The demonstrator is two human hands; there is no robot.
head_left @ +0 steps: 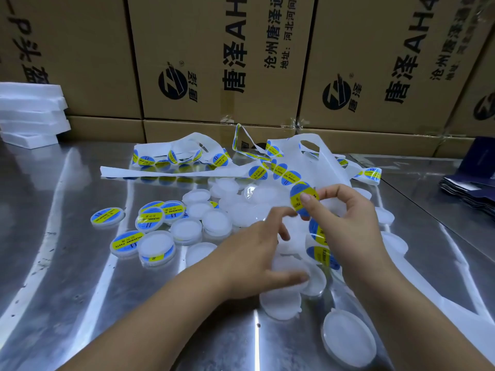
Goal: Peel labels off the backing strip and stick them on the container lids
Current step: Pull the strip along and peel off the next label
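A white backing strip (328,159) with round blue-and-yellow labels runs from the back of the metal table down under my right hand (345,218). That hand pinches one label (300,196) between thumb and forefinger, above the pile of lids. My left hand (257,253) hovers just left of it, fingers loosely spread, its fingertips near the label's lower edge and its thumb over a plain white lid (292,266). Several unlabelled white lids (217,223) lie in a heap at the centre. Several labelled lids (150,219) sit to the left.
Spent white backing strip (166,171) curls across the back of the table. Cardboard boxes (219,62) form a wall behind. White foam sheets (29,113) are stacked at the back left, dark blue packets (471,188) at the right. One large lid (348,338) lies near the front right.
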